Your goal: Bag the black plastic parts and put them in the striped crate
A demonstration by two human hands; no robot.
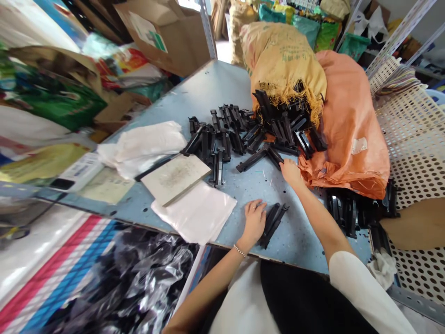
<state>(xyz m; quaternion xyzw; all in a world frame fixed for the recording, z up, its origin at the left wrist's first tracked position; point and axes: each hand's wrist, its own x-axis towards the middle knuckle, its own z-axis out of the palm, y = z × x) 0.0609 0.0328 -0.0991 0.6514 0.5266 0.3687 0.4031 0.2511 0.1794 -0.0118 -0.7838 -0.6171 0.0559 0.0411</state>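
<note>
My left hand (255,221) lies palm down on the blue table, fingers loosely bent and apart, right beside a small group of long black plastic parts (274,224). Farther forward, my right hand (291,173) has its fingers closed on the near end of another black plastic part (274,157). That part lies at the edge of a big loose pile of similar black parts (222,132). The pile spreads from the frayed mouth of a yellow woven sack (283,55).
An orange sack (354,116) slumps at the right, with more black parts (344,213) by its mouth. Left of my hands, a flat pale block (176,178) rests on white plastic bags (198,213). Black bags (132,283) fill a striped sack below the table (205,79).
</note>
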